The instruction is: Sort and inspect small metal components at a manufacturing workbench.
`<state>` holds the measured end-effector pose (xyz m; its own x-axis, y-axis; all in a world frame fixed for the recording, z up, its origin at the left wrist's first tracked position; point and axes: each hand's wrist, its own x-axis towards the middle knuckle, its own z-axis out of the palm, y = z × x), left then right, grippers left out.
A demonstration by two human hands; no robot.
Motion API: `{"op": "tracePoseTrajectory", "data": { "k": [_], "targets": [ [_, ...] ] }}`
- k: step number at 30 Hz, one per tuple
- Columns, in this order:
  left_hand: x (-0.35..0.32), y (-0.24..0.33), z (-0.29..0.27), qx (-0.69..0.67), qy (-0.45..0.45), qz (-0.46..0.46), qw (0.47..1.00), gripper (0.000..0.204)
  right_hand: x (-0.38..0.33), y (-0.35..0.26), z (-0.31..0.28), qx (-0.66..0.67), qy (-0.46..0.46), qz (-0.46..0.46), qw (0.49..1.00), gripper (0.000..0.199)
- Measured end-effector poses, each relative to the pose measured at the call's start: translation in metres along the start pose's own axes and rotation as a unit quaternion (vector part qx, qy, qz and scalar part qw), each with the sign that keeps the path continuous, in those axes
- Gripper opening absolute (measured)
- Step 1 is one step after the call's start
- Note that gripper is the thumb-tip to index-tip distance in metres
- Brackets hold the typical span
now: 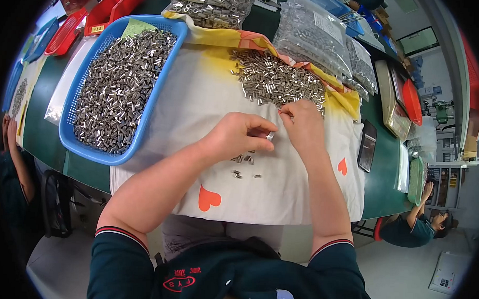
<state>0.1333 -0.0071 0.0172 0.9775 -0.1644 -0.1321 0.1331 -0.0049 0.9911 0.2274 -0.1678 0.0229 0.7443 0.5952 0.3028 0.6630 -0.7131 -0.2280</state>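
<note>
My left hand [241,135] is closed over the white cloth [199,95], pinching a small metal sleeve [270,135] at its fingertips. A few more loose sleeves [244,159] lie just under it. My right hand [302,122] sits beside it, fingers pinched at the near edge of a heap of small metal sleeves [276,79] on the cloth; whether it holds one is hidden. A blue plastic basket [151,101] full of the same metal sleeves [120,90] stands to the left.
Clear bags of metal parts [314,36] lie behind the heap. A dark phone [367,146] rests at the cloth's right edge. Red trays [67,33] stand far left, and a tan tray [391,104] sits right. Other people sit at left [12,162] and lower right [419,224].
</note>
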Motion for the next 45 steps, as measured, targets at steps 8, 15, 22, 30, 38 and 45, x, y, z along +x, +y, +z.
{"op": "tracePoseTrajectory", "data": {
  "k": [8, 15, 22, 30, 38, 45],
  "targets": [
    [0.005, -0.005, -0.006, -0.071, 0.017, -0.008, 0.997, 0.031, -0.014, -0.013, -0.015, 0.229, 0.002, 0.095, 0.969, 0.004],
    [0.007, -0.007, -0.007, -0.174, 0.007, -0.005, 0.985, 0.032, -0.028, -0.030, -0.028, 0.415, -0.050, 0.111, 0.902, 0.009],
    [0.003, -0.001, -0.001, -0.076, 0.050, -0.010, 0.996, 0.031, -0.034, -0.043, -0.024, 0.226, 0.031, 0.012, 0.973, 0.010],
    [0.003, -0.007, -0.001, -0.076, 0.017, -0.006, 0.997, 0.032, -0.031, -0.026, -0.035, 0.353, -0.087, 0.121, 0.924, 0.011],
    [-0.001, 0.000, 0.001, 0.058, -0.018, 0.006, 0.998, 0.032, 0.007, -0.009, -0.009, 0.076, -0.029, 0.127, 0.988, 0.015],
    [-0.002, -0.001, 0.002, 0.032, -0.001, 0.017, 0.999, 0.032, 0.004, -0.007, 0.006, 0.037, -0.026, 0.105, 0.993, 0.011]
  ]
}}
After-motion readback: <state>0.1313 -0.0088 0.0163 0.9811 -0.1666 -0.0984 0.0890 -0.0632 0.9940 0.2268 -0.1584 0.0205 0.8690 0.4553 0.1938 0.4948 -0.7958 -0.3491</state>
